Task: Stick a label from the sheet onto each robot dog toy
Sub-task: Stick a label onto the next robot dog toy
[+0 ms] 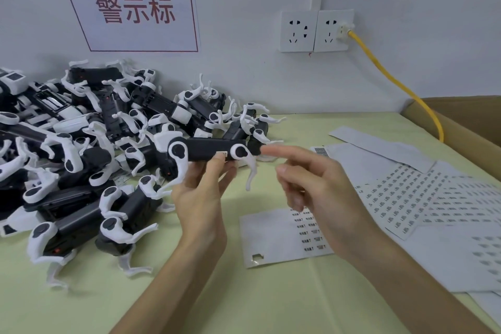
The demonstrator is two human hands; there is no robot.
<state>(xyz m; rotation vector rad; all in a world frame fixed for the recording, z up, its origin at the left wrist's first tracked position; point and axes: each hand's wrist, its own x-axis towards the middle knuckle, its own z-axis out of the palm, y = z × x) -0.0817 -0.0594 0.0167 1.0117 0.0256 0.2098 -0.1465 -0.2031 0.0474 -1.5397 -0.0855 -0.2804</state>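
One toy dog gets its label

One robot dog toy [208, 153] is held up sideways by the left hand [202, 192], fingers curled round it, so the small label [221, 155] shows. The right hand [306, 179] hovers beside it, empty, pointing finger out. The label sheet [276, 236] lies close on the table [189, 293], easy to reach.
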